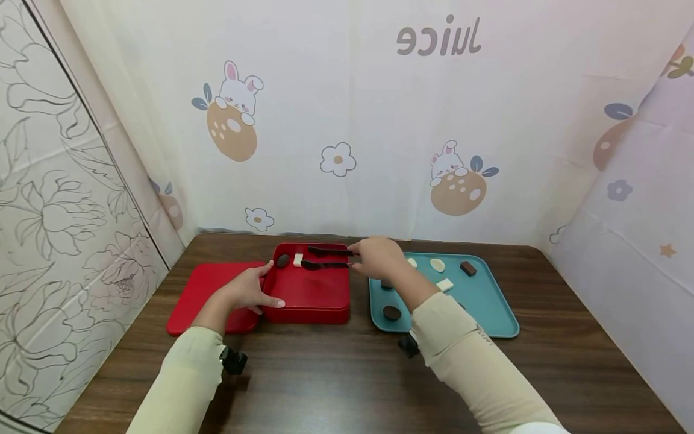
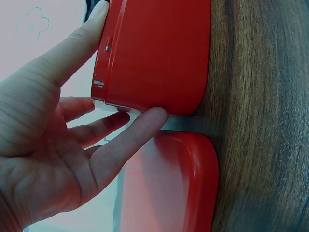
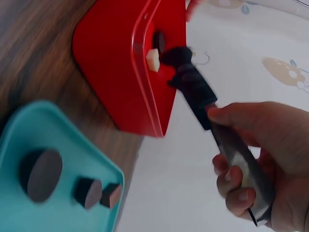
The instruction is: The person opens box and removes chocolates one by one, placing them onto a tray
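My left hand (image 1: 246,292) holds the left front corner of an open red box (image 1: 311,316), thumb on the front rim and fingers along the left side. Above the box's right side, my right hand (image 1: 378,259) grips metal tongs (image 3: 241,157) with black tips. The tong arms reach left over the box, spread apart, their tips near a small white block (image 1: 298,260). A dark oval piece (image 1: 282,260) that resembles chocolate lies beside that block, inside the box. Whether the tips touch the block cannot be told.
A red lid (image 1: 208,289) lies left of the box. To the right, a teal tray (image 1: 482,307) carries several dark and white pieces, among them a dark round one (image 1: 392,313) and a brown block (image 1: 468,268). A patterned curtain (image 1: 347,120) hangs behind the wooden table (image 1: 320,374).
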{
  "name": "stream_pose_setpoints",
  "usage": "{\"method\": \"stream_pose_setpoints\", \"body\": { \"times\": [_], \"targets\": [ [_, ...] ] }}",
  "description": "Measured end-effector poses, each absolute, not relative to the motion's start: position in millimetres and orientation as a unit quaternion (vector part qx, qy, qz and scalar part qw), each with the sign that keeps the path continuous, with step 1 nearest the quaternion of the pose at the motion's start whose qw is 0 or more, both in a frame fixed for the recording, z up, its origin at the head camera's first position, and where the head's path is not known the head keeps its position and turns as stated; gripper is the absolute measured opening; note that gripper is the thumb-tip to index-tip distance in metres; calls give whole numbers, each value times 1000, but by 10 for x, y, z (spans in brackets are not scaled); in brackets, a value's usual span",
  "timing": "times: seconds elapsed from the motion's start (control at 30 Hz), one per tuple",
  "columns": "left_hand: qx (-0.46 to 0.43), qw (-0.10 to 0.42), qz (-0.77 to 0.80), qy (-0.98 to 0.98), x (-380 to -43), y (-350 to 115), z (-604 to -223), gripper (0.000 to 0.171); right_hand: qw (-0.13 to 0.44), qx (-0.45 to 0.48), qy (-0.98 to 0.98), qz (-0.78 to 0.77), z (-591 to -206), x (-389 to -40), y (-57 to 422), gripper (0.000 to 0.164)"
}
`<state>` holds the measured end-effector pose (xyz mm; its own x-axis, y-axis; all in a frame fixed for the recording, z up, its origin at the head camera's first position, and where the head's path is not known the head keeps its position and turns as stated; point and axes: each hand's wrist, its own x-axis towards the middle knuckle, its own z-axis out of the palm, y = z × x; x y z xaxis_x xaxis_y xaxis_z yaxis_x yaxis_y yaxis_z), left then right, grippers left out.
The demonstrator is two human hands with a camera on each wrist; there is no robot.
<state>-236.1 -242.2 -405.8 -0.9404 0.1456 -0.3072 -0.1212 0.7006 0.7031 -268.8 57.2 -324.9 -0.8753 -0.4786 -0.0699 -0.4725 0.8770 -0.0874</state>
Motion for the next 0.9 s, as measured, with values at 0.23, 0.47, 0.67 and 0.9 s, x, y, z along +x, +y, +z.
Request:
{"method": "stream_pose_setpoints", "body": {
  "times": [0.23,0.47,0.67,0.9],
  "targets": [
    [5,175,387,905,-2383,-2434,-4077,112,77,-190,977,-55,-3302,-2714,293,43],
    [8,175,386,906,-2374,-2438,-4077,112,84,-154,983,-56,-3379,-2712,87,38],
    [6,176,392,903,-2355,-2424,-4063,112,78,-133,986,-64,-3463,-2698,-12,21],
    [6,174,387,905,-2351,-2425,-4071,112,80,-117,988,-67,-3542,-2708,-49,21]
  ]
}}
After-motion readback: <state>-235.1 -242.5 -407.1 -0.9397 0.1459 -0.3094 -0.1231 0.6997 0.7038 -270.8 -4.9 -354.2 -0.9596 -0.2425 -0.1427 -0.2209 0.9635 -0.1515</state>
